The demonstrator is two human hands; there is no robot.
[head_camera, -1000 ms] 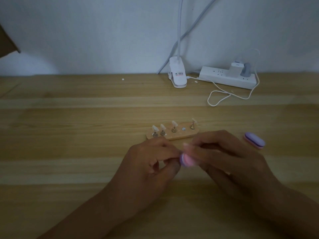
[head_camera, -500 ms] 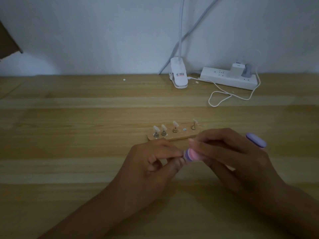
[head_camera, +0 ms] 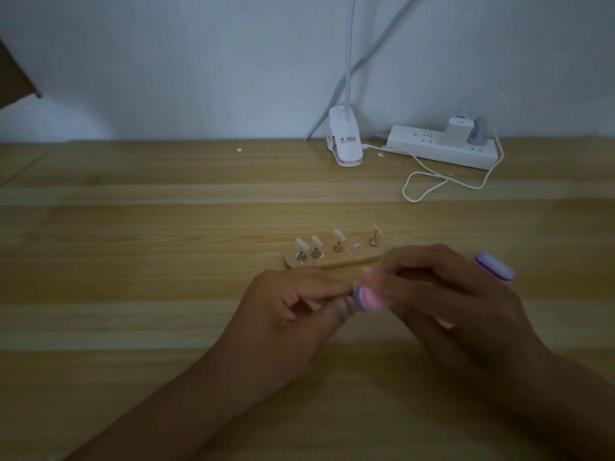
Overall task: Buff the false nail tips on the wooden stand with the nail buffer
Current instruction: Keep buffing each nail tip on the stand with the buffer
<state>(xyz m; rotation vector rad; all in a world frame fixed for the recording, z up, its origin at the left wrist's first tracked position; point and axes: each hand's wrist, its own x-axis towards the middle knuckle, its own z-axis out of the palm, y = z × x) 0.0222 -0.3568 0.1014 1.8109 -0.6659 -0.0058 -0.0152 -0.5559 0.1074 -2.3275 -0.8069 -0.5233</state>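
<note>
The wooden stand (head_camera: 352, 259) lies on the table just beyond my hands. Several pale false nail tips (head_camera: 338, 235) stand upright on small metal holders along it, and one slot shows only a bluish dot (head_camera: 356, 245). My left hand (head_camera: 299, 314) pinches a small piece between thumb and forefinger. Fingers hide nearly all of it, and it looks like a false nail tip. My right hand (head_camera: 442, 301) grips the pink and purple nail buffer (head_camera: 366, 298), whose blurred end touches my left fingertips. A purple end (head_camera: 495, 269) sticks out past my right hand.
A white clip lamp base (head_camera: 345, 145) and a white power strip (head_camera: 439, 148) with plugged adapters sit at the back by the wall. A looped white cable (head_camera: 429, 186) lies in front of the strip. Bare wooden table (head_camera: 149, 261) stretches to the left.
The buffer's pink end has shifted in small strokes against my left fingertips, up and right, then back left. Both hands stay in about the same place. The stand has not moved.
</note>
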